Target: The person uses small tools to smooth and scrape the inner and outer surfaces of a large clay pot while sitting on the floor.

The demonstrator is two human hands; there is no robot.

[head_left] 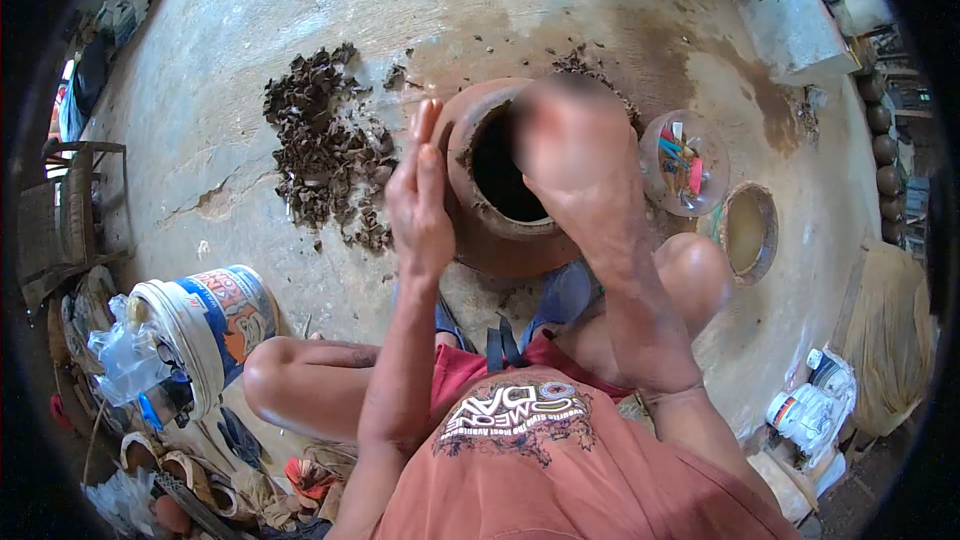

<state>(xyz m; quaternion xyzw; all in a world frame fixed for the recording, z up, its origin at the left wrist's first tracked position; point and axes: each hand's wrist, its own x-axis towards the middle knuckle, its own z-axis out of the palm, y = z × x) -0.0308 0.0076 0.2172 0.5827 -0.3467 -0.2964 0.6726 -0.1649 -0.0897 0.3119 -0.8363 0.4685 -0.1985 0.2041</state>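
A round reddish-brown clay pot with a wide, dark mouth stands on the floor between my feet. My left hand is upright at the pot's left side, with its fingers stretched out and held together; nothing shows in it. Over the right part of the pot's mouth is my right hand. A blurred patch covers its fingers, so I cannot make out whether it holds anything. The pot's right rim is hidden behind that hand and the blur.
Dark clay scraps lie left of the pot. To its right are a clear bowl of small tools and a round basin of murky liquid. A white bucket stands by my left knee. A pale block sits far right.
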